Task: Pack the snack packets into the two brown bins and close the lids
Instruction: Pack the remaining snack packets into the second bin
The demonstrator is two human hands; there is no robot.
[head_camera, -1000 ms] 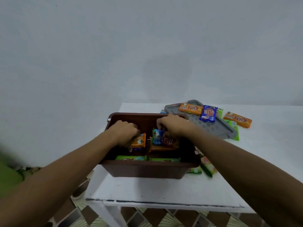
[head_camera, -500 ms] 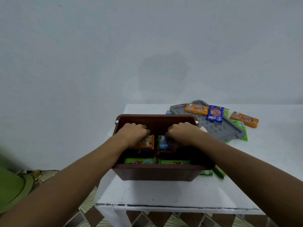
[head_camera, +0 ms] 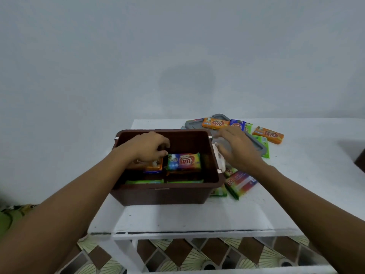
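A brown bin (head_camera: 158, 195) stands open on the white table (head_camera: 197, 218). Inside it lie snack packets, among them an orange packet (head_camera: 154, 166) and a multicoloured packet (head_camera: 184, 161). My left hand (head_camera: 147, 148) reaches into the bin with its fingers curled on the orange packet. My right hand (head_camera: 238, 150) hovers outside the bin's right wall, fingers spread and holding nothing. A grey lid (head_camera: 256, 144) lies behind the right hand. Loose packets lie around the lid: an orange one (head_camera: 215, 123), a blue one (head_camera: 238, 125) and another orange one (head_camera: 268, 135).
More packets (head_camera: 240, 182) lie on the table just right of the bin's front corner. A green packet (head_camera: 264, 147) sticks out beside the lid. The table's front edge (head_camera: 197, 233) runs near me, with patterned floor tiles (head_camera: 197, 256) below.
My right hand has left the bin and moved right, over the lid, opening its fingers. The multicoloured packet now lies uncovered in the bin. My left hand stays on the orange packet.
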